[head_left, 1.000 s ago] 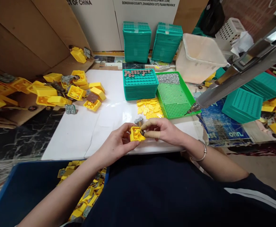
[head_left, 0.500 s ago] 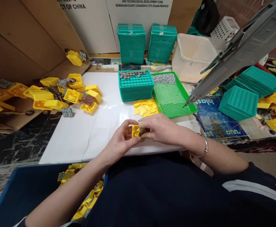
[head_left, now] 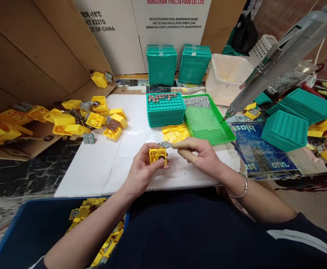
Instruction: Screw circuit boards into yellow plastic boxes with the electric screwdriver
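Observation:
My left hand [head_left: 141, 170] is closed round a small yellow plastic housing [head_left: 157, 155], held just above the white sheet [head_left: 129, 149] on the table. My right hand [head_left: 201, 155] pinches a small grey metal plate [head_left: 165, 144] at the housing's top right corner. Just beyond my hands lies a heap of small yellow flat pieces [head_left: 175, 133].
A teal tray stack [head_left: 165, 109] topped with brown discs stands beside a green screw tray [head_left: 208, 119]. A hanging electric screwdriver [head_left: 275, 59] points at that tray. Yellow housings [head_left: 96, 119] are piled at left, more fill a blue bin [head_left: 25, 231], and teal trays [head_left: 286, 127] sit at right.
My right hand has drawn back from the housing and now pinches the grey plate above it. The left hand has turned the housing. The camera tilted up slightly.

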Motion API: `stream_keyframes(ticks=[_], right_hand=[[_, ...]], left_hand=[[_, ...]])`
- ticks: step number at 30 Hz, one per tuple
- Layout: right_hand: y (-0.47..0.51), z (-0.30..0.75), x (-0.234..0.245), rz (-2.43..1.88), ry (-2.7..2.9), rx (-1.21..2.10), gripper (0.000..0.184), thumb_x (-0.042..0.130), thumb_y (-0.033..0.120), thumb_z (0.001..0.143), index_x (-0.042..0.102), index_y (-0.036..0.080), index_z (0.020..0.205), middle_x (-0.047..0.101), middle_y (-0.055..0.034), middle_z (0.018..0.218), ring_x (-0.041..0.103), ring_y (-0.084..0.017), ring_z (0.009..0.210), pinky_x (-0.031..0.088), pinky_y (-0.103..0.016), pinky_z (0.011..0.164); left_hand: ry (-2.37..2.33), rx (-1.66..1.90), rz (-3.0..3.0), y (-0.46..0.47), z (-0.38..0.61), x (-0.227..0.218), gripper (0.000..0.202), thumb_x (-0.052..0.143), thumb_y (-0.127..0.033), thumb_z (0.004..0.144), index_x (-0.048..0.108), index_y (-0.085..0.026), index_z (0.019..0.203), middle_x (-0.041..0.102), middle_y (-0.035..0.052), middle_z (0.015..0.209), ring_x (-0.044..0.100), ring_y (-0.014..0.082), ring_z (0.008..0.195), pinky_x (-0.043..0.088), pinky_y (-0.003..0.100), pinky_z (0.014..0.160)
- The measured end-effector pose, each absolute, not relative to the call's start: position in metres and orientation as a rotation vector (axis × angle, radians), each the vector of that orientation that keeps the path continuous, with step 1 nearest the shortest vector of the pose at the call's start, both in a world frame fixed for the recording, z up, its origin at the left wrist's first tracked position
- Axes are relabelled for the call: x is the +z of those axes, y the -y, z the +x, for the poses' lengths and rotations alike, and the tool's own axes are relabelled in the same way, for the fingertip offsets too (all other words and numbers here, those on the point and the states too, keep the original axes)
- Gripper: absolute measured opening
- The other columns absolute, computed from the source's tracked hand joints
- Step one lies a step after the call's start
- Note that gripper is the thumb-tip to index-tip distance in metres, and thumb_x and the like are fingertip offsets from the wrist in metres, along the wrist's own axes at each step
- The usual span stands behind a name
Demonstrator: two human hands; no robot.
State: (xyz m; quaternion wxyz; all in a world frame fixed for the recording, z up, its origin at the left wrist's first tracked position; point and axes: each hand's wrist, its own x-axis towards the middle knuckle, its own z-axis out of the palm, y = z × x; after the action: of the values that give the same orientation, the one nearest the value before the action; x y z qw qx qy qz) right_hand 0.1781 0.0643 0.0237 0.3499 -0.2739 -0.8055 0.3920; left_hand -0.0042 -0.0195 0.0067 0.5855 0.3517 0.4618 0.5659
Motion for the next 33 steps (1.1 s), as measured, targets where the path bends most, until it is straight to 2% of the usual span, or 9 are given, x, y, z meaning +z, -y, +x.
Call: stream_keyframes(ticks=[4, 6, 9, 12, 17, 20, 22, 28, 33], right_hand=[[-0.074, 0.179, 0.017, -0.909, 1.915, 1.234, 0.033, 0.055, 0.024, 0.088, 0.06, 0.022, 0.12, 0.066, -0.0053, 0.105, 0.06, -0.007, 0.06, 0.052, -0.021, 0.05], [-0.077, 0.18, 0.015, -0.774, 2.059, 1.153, 0.042, 0.054, 0.017, 0.085, 0.054, 0.024, 0.126, 0.058, -0.0086, 0.125, 0.066, -0.011, 0.081, 0.058, -0.025, 0.061], [-0.078, 0.179, 0.014, -0.469, 2.25, 0.908, 0.043, 0.058, 0.015, 0.084, 0.054, 0.025, 0.125, 0.048, -0.0102, 0.139, 0.056, -0.02, 0.119, 0.057, -0.039, 0.091], [-0.077, 0.177, 0.014, -0.359, 2.253, 0.892, 0.036, 0.062, 0.019, 0.084, 0.058, 0.025, 0.119, 0.048, -0.0104, 0.14, 0.05, -0.022, 0.129, 0.049, -0.046, 0.103], [-0.071, 0.176, 0.019, -0.857, 1.828, 1.737, 0.048, 0.057, 0.032, 0.088, 0.044, 0.026, 0.134, 0.058, -0.013, 0.13, 0.071, -0.015, 0.085, 0.061, -0.031, 0.07], [-0.069, 0.173, 0.024, -1.033, 1.568, 2.045, 0.047, 0.052, 0.046, 0.091, 0.045, 0.022, 0.131, 0.067, -0.008, 0.101, 0.069, -0.011, 0.062, 0.057, -0.023, 0.052], [-0.068, 0.17, 0.026, -1.02, 1.508, 2.072, 0.047, 0.062, 0.04, 0.085, 0.05, 0.021, 0.127, 0.063, 0.0002, 0.081, 0.064, -0.009, 0.056, 0.053, -0.019, 0.048], [-0.054, 0.165, 0.018, -0.827, 1.501, 1.76, 0.043, 0.072, 0.02, 0.075, 0.056, 0.022, 0.115, 0.062, 0.0048, 0.079, 0.063, -0.006, 0.06, 0.055, -0.02, 0.058], [-0.037, 0.17, 0.008, -0.513, 1.996, 0.819, 0.028, 0.065, 0.016, 0.083, 0.06, 0.021, 0.11, 0.07, -0.0015, 0.088, 0.067, -0.009, 0.075, 0.058, -0.023, 0.069]], left_hand=[[-0.989, 1.247, 0.71, 0.022, -0.008, 0.011, 0.04, 0.075, -0.016, 0.073, 0.051, -0.022, 0.104, 0.068, 0.0006, 0.086, 0.069, 0.0155, 0.079, 0.054, 0.021, 0.064], [-0.904, 1.183, 0.638, 0.023, -0.01, 0.014, 0.042, 0.075, -0.014, 0.072, 0.049, -0.023, 0.104, 0.07, 0.0016, 0.086, 0.07, 0.0162, 0.079, 0.052, 0.019, 0.062], [-0.764, 1.073, 0.582, 0.025, -0.014, 0.017, 0.043, 0.075, -0.014, 0.071, 0.049, -0.024, 0.104, 0.071, 0.0024, 0.085, 0.071, 0.0171, 0.077, 0.051, 0.017, 0.058], [-0.709, 1.004, 0.585, 0.027, -0.016, 0.018, 0.04, 0.074, -0.015, 0.072, 0.05, -0.023, 0.103, 0.071, 0.0022, 0.085, 0.072, 0.0176, 0.077, 0.051, 0.017, 0.058], [-0.825, 1.109, 0.662, 0.028, -0.017, 0.014, 0.037, 0.073, -0.014, 0.075, 0.051, -0.024, 0.103, 0.071, 0.0009, 0.089, 0.071, 0.0174, 0.082, 0.054, 0.021, 0.063], [-0.879, 1.098, 0.75, 0.029, -0.016, 0.012, 0.035, 0.074, -0.016, 0.075, 0.052, -0.024, 0.101, 0.07, -0.0001, 0.09, 0.07, 0.0175, 0.083, 0.056, 0.024, 0.065], [-0.909, 1.088, 0.79, 0.029, -0.014, 0.011, 0.033, 0.075, -0.018, 0.076, 0.053, -0.023, 0.099, 0.07, -0.0003, 0.09, 0.069, 0.017, 0.083, 0.056, 0.025, 0.067], [-1.037, 1.154, 0.655, 0.024, -0.006, 0.01, 0.03, 0.074, -0.027, 0.077, 0.053, -0.021, 0.099, 0.07, -0.0002, 0.082, 0.071, 0.0169, 0.076, 0.054, 0.025, 0.066], [-1.012, 1.262, 0.593, 0.023, -0.005, 0.013, 0.028, 0.072, -0.025, 0.079, 0.056, -0.021, 0.102, 0.072, 0.0019, 0.09, 0.069, 0.0165, 0.085, 0.054, 0.029, 0.079]])
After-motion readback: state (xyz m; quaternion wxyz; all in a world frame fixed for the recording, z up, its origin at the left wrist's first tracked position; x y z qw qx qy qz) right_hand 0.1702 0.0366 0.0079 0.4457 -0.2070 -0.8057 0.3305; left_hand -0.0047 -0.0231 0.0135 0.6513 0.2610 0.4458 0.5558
